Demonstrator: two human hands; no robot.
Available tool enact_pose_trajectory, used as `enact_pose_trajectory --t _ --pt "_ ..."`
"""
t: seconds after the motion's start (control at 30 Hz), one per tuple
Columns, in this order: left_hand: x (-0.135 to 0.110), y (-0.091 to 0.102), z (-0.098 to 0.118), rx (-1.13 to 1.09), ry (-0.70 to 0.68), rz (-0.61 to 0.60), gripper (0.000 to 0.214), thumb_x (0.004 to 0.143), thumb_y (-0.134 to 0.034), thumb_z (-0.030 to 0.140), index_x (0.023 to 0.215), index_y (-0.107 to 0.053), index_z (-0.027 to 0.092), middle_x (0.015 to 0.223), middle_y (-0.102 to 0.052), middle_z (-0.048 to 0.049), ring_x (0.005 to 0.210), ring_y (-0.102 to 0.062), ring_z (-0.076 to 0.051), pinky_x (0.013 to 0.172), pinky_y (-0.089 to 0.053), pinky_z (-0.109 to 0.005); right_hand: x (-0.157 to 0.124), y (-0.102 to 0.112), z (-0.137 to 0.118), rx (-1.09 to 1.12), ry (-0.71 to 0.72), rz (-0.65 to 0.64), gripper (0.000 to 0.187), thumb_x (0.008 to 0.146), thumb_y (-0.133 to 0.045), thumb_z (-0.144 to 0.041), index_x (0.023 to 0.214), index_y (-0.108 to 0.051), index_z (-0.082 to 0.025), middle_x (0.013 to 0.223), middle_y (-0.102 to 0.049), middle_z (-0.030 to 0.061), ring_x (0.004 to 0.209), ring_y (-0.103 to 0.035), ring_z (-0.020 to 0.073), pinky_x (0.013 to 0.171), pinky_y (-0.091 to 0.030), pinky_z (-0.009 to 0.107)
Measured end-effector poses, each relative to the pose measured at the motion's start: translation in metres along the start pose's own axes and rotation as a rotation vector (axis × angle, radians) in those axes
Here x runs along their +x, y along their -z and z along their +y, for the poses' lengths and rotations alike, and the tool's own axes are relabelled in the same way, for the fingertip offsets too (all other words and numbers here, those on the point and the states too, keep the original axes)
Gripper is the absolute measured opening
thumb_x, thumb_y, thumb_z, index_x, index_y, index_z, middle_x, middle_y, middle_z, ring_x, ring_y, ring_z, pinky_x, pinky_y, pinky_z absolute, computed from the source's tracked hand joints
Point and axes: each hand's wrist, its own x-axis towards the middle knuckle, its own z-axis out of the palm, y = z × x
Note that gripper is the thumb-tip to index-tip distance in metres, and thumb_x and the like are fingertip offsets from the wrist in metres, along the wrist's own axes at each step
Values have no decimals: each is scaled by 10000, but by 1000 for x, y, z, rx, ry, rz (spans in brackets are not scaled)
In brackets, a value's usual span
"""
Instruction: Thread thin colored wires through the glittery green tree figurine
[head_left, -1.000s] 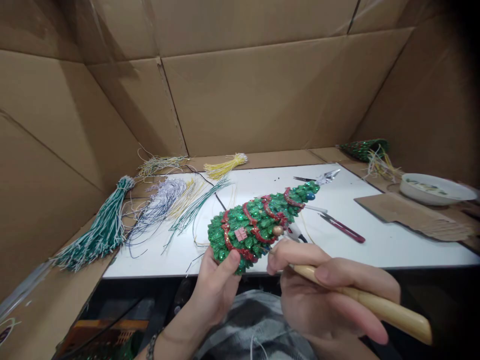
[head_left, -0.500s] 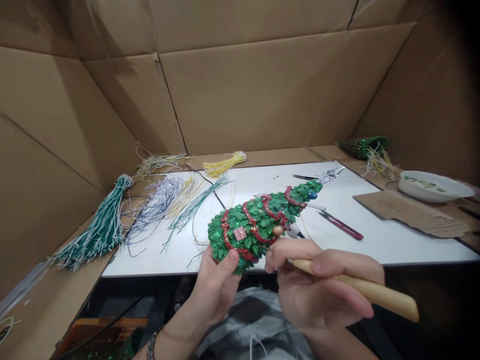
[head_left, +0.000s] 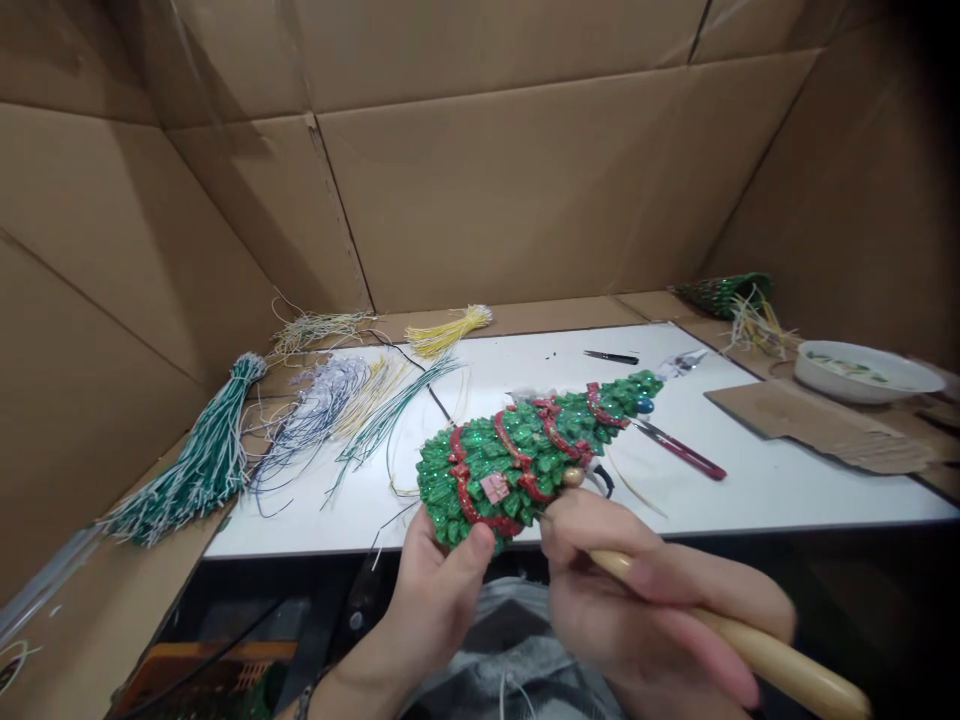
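Note:
My left hand grips a glittery green Christmas tree ornament by its wide base, thumb on the near side. The tree lies tilted, its clear tip pointing right and away. Red garlands, a small pink gift and coloured balls decorate it. My right hand is closed around a tool with a light wooden handle. Its working end meets the tree's near side, close to the base; the fingers and branches mostly hide it, so its kind does not show.
Bundles of green-and-white wires, blue-and-white wires and yellow wires lie left and behind. Red-handled snips, a black tool, a cardboard piece, a white bowl and another green tree are to the right. Cardboard walls surround the table.
The tree has shifted a little to the right and turned slightly in my left hand. My right hand and the wooden-handled tool have moved right and lower.

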Motion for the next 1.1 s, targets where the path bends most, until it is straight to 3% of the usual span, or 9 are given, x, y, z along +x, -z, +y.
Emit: enact_pose_trajectory --t 0.1,0.27,0.37,0.53,0.67,0.73,0.93,1.1 --pt "1 2 -1 -2 -14 0 533 750 -827 364 1230 -668 197 1039 -781 -129 1035 -724 -298 990 -524 -453 3 1 -5 77 -95 18 290 989 -484 -499 870 -522 -236 638 -645 -32 411 -507 123 421 -481 278" --pt "0 5 -3 29 -23 24 523 755 -824 345 1237 -666 215 1016 -789 -116 998 -732 -284 965 -540 -445 3 5 -7 62 -198 15 196 1044 -391 -410 994 -508 -261 639 -646 -58 422 -553 127 394 -469 251" --pt "-2 6 -3 51 -18 41 552 735 -841 358 1237 -664 211 1025 -787 -120 1009 -728 -278 980 -531 -438 4 6 -8 52 -226 70 197 1049 -381 -410 980 -490 -261 622 -627 -72 412 -558 117 385 -463 227" --pt "-2 2 3 72 -1 31 556 739 -834 388 1232 -661 197 993 -787 -122 1030 -722 -288 991 -525 -454 7 3 -10 64 -268 44 264 1025 -395 -506 930 -461 -268 600 -637 -79 398 -559 125 370 -473 227" --pt "-1 0 4 94 -1 88 620 672 -868 439 1200 -671 181 951 -786 -121 997 -730 -292 976 -532 -456 8 -9 -10 49 -296 232 277 1038 -360 -493 891 -433 -269 516 -571 -102 312 -422 99 301 -361 188" --pt "-1 0 2 109 10 98 632 651 -875 456 1182 -677 177 960 -785 -127 988 -731 -290 974 -532 -455 8 -12 -12 29 -349 263 296 1027 -370 -522 876 -419 -272 489 -554 -107 300 -406 102 294 -356 192" --pt "-2 3 -1 147 10 116 634 633 -882 473 1161 -682 185 966 -784 -128 978 -730 -285 960 -542 -451 10 -9 -18 -21 -429 225 327 1001 -426 -554 837 -424 -270 510 -471 -112 305 -484 109 299 -399 215" --pt "-3 -2 -1 142 21 156 684 600 -890 500 1171 -675 190 942 -783 -124 963 -737 -290 943 -554 -451 9 -7 -17 -42 -381 185 260 1023 -421 -488 880 -448 -272 550 -512 -105 342 -506 109 350 -423 239"
